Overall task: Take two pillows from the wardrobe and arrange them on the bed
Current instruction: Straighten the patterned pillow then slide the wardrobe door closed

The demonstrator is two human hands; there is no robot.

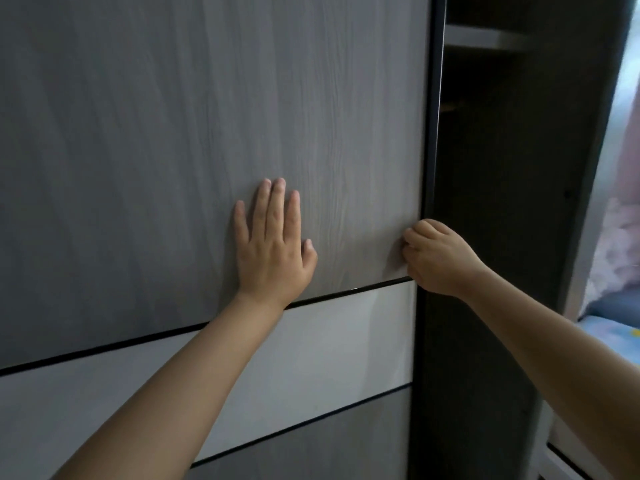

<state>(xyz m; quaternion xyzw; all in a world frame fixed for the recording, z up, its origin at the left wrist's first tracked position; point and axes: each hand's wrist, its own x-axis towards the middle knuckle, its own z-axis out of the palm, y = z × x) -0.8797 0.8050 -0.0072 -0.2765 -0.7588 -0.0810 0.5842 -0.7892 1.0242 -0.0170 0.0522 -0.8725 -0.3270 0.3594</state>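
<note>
A grey wood-grain sliding wardrobe door (173,133) with a white band fills most of the head view. My left hand (273,247) lies flat on the panel, fingers spread. My right hand (436,258) is curled around the door's dark right edge. Beside that edge a narrow gap shows the dark wardrobe interior (491,168). No pillows are visible inside from here. A strip of the bed (609,330), with blue patterned bedding, shows at the far right.
A pale shelf (485,38) crosses the top of the wardrobe opening. The wardrobe's dark side panel (568,237) stands between the opening and the bed. Pink fabric (620,244) lies above the bedding at the right edge.
</note>
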